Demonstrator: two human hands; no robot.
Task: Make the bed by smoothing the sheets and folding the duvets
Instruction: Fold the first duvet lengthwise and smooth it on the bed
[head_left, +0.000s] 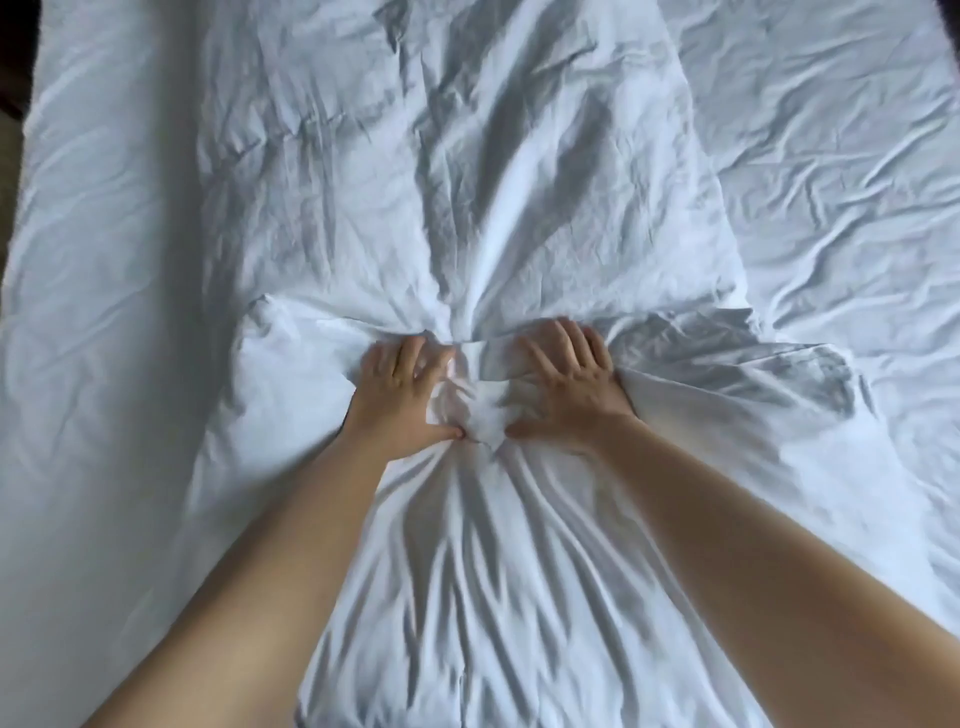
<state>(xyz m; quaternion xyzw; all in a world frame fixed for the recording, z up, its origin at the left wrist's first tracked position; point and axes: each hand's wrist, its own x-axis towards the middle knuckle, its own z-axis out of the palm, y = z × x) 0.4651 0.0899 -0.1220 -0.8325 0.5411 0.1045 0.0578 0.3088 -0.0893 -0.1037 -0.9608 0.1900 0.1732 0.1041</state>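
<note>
White duvet (467, 182): lies crumpled down the middle of the bed, running from the near edge toward the far side. Fabric is drawn into a tight bunch at centre, with creases radiating away from it both toward the viewer and toward the far end.

Left hand (402, 395): set on the left side of the bunch, fingers curled over the gathered cloth and thumb hooked in below it; gripping the duvet.

Right hand (566, 384): set on the right side of the bunch, just beside the left hand; fingers spread and bent over the cloth, thumb tucked under the gather; gripping the duvet.

Both forearms bare, reaching in from the near edge.

White sheet (93, 312): covers the mattress on either side of the duvet, wrinkled, more heavily at right.

Dark strip of surroundings visible at far left edge, detail unclear
</note>
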